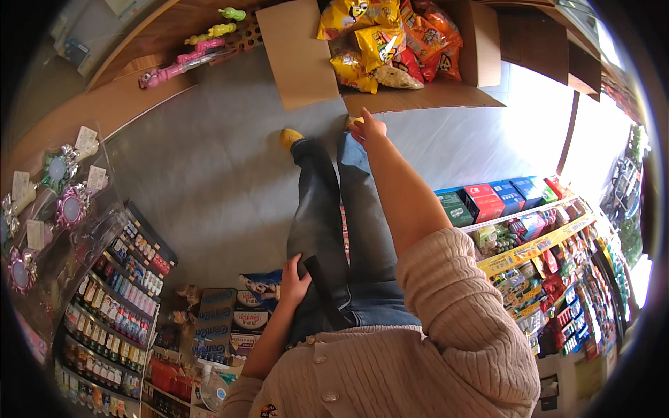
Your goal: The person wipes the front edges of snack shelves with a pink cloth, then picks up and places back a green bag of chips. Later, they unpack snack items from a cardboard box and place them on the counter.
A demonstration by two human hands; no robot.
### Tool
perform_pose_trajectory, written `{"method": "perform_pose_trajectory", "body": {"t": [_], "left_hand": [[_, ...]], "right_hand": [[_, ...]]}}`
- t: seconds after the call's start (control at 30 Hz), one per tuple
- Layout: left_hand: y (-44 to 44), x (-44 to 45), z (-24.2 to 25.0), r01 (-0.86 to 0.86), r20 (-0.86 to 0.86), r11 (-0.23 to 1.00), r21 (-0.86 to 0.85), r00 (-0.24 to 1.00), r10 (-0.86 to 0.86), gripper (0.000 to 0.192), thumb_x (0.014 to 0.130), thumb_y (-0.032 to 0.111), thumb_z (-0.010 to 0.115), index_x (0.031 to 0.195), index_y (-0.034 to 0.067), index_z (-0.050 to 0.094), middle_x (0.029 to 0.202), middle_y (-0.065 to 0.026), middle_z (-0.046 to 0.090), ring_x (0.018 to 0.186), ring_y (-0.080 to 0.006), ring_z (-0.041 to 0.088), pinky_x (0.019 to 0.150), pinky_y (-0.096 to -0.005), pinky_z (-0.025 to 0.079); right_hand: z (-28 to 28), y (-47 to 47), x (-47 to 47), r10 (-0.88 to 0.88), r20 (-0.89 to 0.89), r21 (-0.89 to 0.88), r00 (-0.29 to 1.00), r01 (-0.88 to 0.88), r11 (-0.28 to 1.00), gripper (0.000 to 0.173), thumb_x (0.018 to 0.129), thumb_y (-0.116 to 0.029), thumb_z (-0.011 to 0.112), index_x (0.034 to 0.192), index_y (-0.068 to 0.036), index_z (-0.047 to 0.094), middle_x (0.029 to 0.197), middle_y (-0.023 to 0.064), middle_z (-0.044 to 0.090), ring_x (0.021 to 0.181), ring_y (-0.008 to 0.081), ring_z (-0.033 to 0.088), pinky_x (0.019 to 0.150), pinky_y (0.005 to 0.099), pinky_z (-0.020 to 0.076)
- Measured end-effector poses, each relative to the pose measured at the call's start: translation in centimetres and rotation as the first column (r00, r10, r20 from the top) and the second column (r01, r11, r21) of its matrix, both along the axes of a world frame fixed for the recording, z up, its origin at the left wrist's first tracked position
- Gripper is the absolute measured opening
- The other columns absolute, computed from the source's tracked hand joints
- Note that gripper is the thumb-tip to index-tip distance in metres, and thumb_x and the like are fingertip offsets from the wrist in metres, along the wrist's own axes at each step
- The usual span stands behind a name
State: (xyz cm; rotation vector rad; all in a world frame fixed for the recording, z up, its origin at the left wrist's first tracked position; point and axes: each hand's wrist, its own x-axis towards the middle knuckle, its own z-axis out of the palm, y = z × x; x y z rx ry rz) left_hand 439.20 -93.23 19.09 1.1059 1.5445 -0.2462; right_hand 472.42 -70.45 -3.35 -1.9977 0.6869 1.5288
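Note:
A cardboard box stands in front of me with its flaps folded out. Yellow snack bags and orange snack bags fill it, and a pale clear bag lies near its front edge. My right hand is stretched out just short of the front flap, its fingers apart and nothing visible in them. Beside my thigh is my left hand, thumb and finger spread, with no held thing visible. A black strap hangs next to it over my jeans.
Bottles line a tiered shelf at left, below packaged toy wands. To the right, a goods rack carries boxes on top. Stacked cartons and a fan are at lower left. Grey floor lies between.

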Motion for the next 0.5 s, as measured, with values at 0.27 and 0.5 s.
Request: {"method": "perform_pose_trajectory", "body": {"t": [0.27,0.5], "left_hand": [[4.1,3.1,2.0,0.154,-0.11,0.981,0.122,0.984,-0.141,0.058,0.075,0.011,0.071,0.129,0.008,0.047,0.124,-0.0206,0.05,0.116,-0.0405,0.048,0.099,-0.0456,0.04],[7.0,-0.5,1.7,0.286,-0.095,0.947,0.148,0.957,-0.274,0.057,0.075,0.009,0.07,0.127,0.008,0.047,0.123,-0.019,0.05,0.117,-0.0395,0.047,0.099,-0.0451,0.04]], "right_hand": [[-1.6,-1.4,0.9,0.038,-0.046,0.077,0.998,-0.034,0.996,0.03,0.091,-0.03,0.059,0.112,-0.008,0.059,0.102,0.007,0.067,0.085,0.0195,0.068,0.071,0.0333,0.0533],[-4.7,-0.8,0.9,-0.057,0.066,0.074,0.996,0.052,0.996,0.024,0.09,-0.021,0.056,0.109,-0.006,0.059,0.096,0.0089,0.067,0.083,0.0211,0.068,0.066,0.0354,0.0575]]}}
